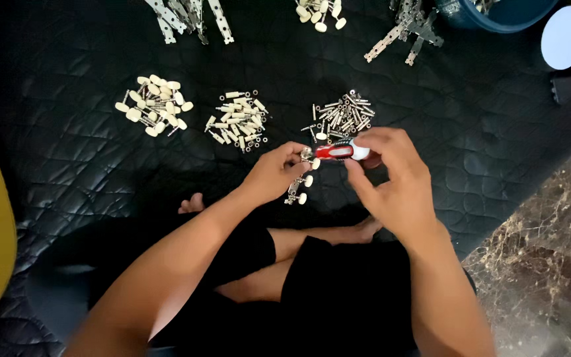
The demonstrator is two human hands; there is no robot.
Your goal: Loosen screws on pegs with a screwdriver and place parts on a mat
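Mid-assembly, by the look of it: left hand (273, 173) pinching a metal strip with cream knobs (301, 178), right hand (391, 178) closed around a red-and-white screwdriver (340, 152), tip at the strip's top end. Next likely calls for steady turning (tip kept seated). Beyond, piles of cream knobs (154, 106), pegs (238, 120), and screws (342, 116) on a black quilted mat (484, 132); marble floor (550, 264) at right.

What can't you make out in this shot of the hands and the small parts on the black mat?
Head view only:
- Tip of the red and white screwdriver: hidden between the left hand and the right hand.
- Metal strip with cream knobs: largely covered by the left hand's fingers.
- Pile of small silver pins: too small to tell apart.
- Blue round tub: cut off by the top edge.
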